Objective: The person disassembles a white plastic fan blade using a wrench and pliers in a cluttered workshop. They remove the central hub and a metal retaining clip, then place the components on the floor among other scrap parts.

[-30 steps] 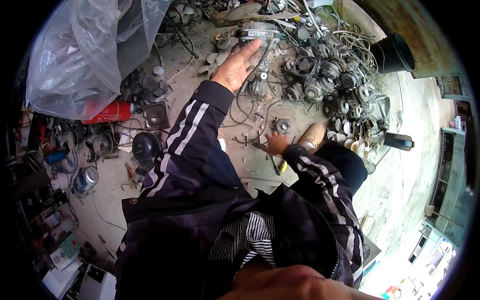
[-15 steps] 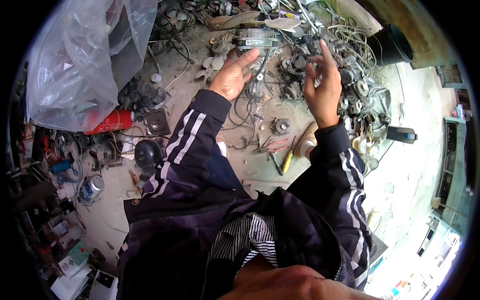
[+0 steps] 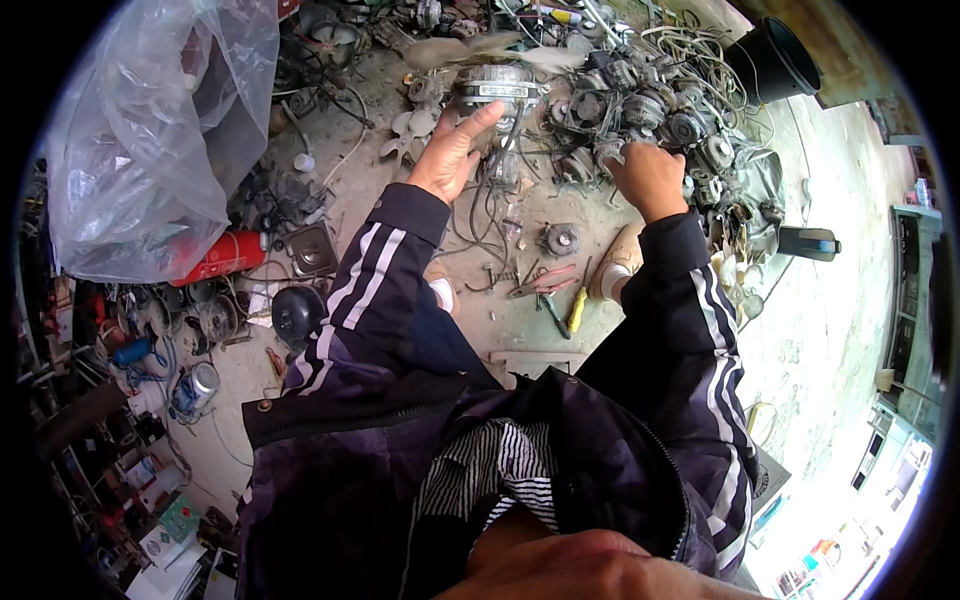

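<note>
Reporting on both sides of the work: my left grip [image 3: 450, 158] is raised to the near side of a fan motor [image 3: 500, 78], thumb spread well apart from the fingers and pointing up across the lower edge of the housing. It is not closed around the motor; whether the fingertips bear on the metal I cannot tell. My right grip [image 3: 650, 182] is at the near edge of a pile of used motors [image 3: 640, 108], knuckles up and fingers curled. Its fingertips are hidden, so I cannot tell whether it has hold of anything.

The fan motor is ahead of me on the concrete floor [image 3: 530, 335], its blades [image 3: 437, 53] on the far side and blurred at the edges. A dark cable [image 3: 487, 190] runs from it toward me, to the right of my left grip. Nearer, a small motor part [image 3: 561, 238] lies beyond the red-handled pliers [image 3: 545, 281]. Just beside these are a dark-handled tool [image 3: 553, 316] and a yellow-handled screwdriver [image 3: 577, 310], close to my right shoe [image 3: 615, 265]. Noted at left: a clear plastic bag [image 3: 150, 150] above a red cylinder [image 3: 222, 254].
</note>
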The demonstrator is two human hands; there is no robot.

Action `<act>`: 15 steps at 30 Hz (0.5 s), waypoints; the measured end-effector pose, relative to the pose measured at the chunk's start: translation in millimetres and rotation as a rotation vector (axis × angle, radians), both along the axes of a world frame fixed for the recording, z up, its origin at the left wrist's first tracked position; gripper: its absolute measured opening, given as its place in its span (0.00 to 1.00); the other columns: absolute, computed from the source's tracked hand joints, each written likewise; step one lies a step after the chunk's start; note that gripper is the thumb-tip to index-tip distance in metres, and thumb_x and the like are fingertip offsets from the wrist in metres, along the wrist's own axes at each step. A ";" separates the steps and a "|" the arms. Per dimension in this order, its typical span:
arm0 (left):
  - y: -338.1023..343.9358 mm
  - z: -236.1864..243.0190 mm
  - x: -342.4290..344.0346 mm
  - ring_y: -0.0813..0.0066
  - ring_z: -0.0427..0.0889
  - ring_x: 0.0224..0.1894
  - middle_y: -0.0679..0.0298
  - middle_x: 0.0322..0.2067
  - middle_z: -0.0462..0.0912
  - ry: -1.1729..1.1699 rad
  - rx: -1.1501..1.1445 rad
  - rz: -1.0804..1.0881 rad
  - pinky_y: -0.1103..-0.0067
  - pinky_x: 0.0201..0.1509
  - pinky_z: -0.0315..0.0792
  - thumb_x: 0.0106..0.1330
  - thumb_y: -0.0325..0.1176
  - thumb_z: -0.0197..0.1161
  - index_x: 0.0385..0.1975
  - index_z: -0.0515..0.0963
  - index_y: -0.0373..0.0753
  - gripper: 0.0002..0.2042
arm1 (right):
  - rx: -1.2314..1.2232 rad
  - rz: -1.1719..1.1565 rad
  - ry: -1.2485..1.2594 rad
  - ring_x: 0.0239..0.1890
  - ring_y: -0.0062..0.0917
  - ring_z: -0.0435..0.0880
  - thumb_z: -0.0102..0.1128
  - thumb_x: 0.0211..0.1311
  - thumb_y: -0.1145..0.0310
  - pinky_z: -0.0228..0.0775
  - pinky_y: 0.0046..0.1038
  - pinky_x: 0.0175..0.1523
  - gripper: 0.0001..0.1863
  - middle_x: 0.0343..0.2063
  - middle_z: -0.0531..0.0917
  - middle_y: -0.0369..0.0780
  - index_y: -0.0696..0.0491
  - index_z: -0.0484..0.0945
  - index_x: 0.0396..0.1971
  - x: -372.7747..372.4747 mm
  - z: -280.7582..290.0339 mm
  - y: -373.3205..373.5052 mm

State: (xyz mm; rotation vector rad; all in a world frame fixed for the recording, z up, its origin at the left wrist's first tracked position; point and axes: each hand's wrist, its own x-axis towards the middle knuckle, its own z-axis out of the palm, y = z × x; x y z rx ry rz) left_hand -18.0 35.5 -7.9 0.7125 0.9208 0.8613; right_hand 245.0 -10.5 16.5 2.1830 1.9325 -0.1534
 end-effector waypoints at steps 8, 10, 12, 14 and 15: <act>2.7 5.9 9.5 0.70 0.75 0.50 0.57 0.49 0.74 0.080 0.326 0.176 0.77 0.55 0.68 0.45 0.30 0.77 0.55 0.59 0.32 0.38 | 0.148 0.039 0.153 0.40 0.37 0.82 0.57 0.56 0.47 0.65 0.46 0.48 0.20 0.36 0.84 0.43 0.50 0.79 0.36 2.6 -5.4 -1.7; 6.6 -6.8 6.6 0.67 0.74 0.50 0.57 0.48 0.75 0.343 0.506 0.251 0.74 0.55 0.68 0.40 0.34 0.78 0.53 0.61 0.33 0.40 | 0.099 0.040 0.164 0.41 0.37 0.82 0.57 0.56 0.47 0.65 0.46 0.48 0.21 0.36 0.84 0.43 0.49 0.78 0.38 3.2 -4.9 -2.3; 5.8 -7.5 5.8 0.64 0.74 0.50 0.57 0.47 0.75 0.611 0.678 0.315 0.71 0.55 0.68 0.36 0.39 0.80 0.52 0.63 0.34 0.42 | 0.082 0.040 0.174 0.42 0.37 0.82 0.56 0.56 0.47 0.65 0.46 0.48 0.21 0.36 0.84 0.43 0.48 0.78 0.39 4.8 -5.1 -4.2; 2.9 -1.7 5.6 0.67 0.74 0.50 0.57 0.47 0.74 0.806 0.799 0.312 0.73 0.53 0.69 0.36 0.37 0.80 0.52 0.64 0.35 0.41 | 0.081 0.043 0.167 0.42 0.37 0.82 0.56 0.56 0.47 0.66 0.46 0.48 0.21 0.36 0.84 0.43 0.48 0.78 0.41 7.0 -6.7 -4.7; 0.7 4.2 6.7 0.68 0.75 0.50 0.57 0.48 0.74 0.902 0.858 0.308 0.74 0.52 0.70 0.36 0.36 0.80 0.53 0.64 0.35 0.41 | 0.080 0.042 0.161 0.43 0.37 0.82 0.56 0.57 0.47 0.66 0.46 0.48 0.21 0.36 0.84 0.43 0.48 0.77 0.41 8.7 -8.1 -5.1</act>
